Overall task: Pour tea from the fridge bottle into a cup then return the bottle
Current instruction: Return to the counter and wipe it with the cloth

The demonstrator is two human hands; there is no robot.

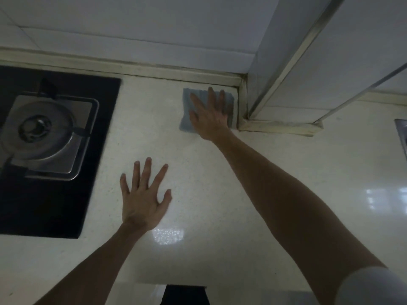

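Head view, dim light. Pale speckled table (220, 194) runs under a white tiled wall (132, 29). Left portion of the table holds a black glass hob (55, 205) with one steel burner (37, 128) under a black pan support.

Left hand (144, 199): palm down, fingers spread wide, grip open and holding nothing, over bare table just right of the hob. Whether the palm touches the surface cannot be told.

Right hand (209, 115): arm stretched forward, palm lying flat on a blue-grey cloth (187, 106). Fingers spread and extended, grip open, pinching nothing; the hand covers much of the cloth's right half. A white sleeve (374, 287) shows at the upper arm, bottom right.

Cloth sits flat at the back of the table, near the rear trim and just left of a boxed white tiled column (330, 62) that juts out from the wall.

Metal edge (402, 133) at far right border, too cropped to identify.

Tea bottle, cup, fridge: none in frame; their position cannot be told.
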